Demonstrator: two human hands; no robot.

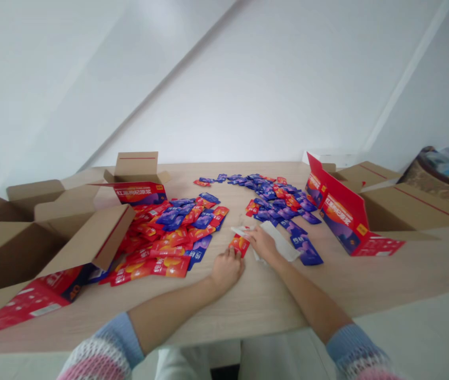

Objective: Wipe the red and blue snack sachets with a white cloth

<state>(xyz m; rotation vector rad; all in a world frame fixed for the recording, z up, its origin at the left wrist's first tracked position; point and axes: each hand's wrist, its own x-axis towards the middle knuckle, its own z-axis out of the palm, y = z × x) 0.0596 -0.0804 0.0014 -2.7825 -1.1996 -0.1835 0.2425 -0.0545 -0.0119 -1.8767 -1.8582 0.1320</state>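
Note:
A red sachet [240, 244] lies flat on the wooden table between my hands. My left hand [228, 268] rests at its lower edge, fingers bent and pressed onto it. At the sachet's upper right, my right hand [262, 241] pinches a small white strip [240, 231]. White paper sheets [282, 244] lie under and beside my right hand. A heap of red sachets [169, 244] mixed with purple ones [204, 218] is to the left. Mostly purple sachets [274, 211] spread to the right and back, with a purple one [307, 249] nearest me.
Open cardboard boxes [85, 237] stand on the left, one with a red printed side [30, 301]. A red printed box [341, 219] with open flaps is on the right. A patterned chair [432, 171] holding plastic bags stands beyond the table's right side.

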